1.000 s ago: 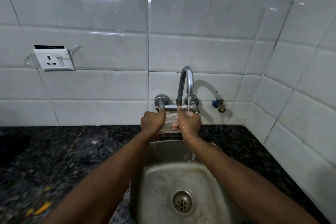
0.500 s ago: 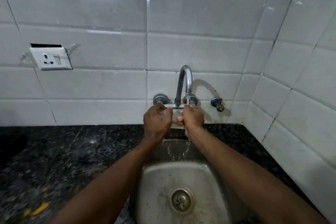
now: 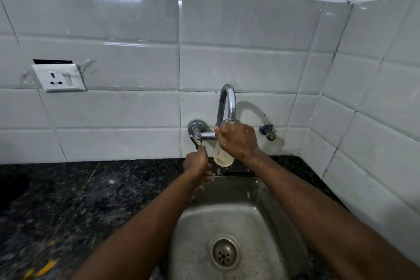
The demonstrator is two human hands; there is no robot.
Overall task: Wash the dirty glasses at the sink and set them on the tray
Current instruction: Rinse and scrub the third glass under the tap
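obs., head view. the right hand (image 3: 238,141) gripped one clear glass (image 3: 223,157), fingers wrapped round its upper half from the right side, back of the hand toward the camera and wet. the glass stood mouth up, rim just under the outlet of the curved tap (image 3: 227,102). its long axis ran near vertical, with the base leaning a little down and left. the base hung above the rear edge of the steel sink (image 3: 197,229), well clear of the drain (image 3: 225,253). water dribbled below the base.

the left hand (image 3: 196,165) lay below and to the left of the glass base, just beside it and apart from it. its fingers were curled, their tips at the free end of the tap lever (image 3: 196,136). could not tell whether they pinched the lever or only touched it.

key relation: the glass lay wholly in the right hand's grip, so the right hand was the nearer one for any carry. the left hand was placed for the lever, not the glass. the tray was out of view, so its direction from the glass could not be given.

judgement: rinse step in hand. the glass likely wanted tipping over the sink before it went to the tray. wet glass and wet fingers suggested a slip risk.

writing: none readable. the tap, the second valve (image 3: 268,132) and the wall socket (image 3: 59,77) showed no brand or label. yellow scraps (image 3: 45,268) lay on the dark counter (image 3: 68,200).
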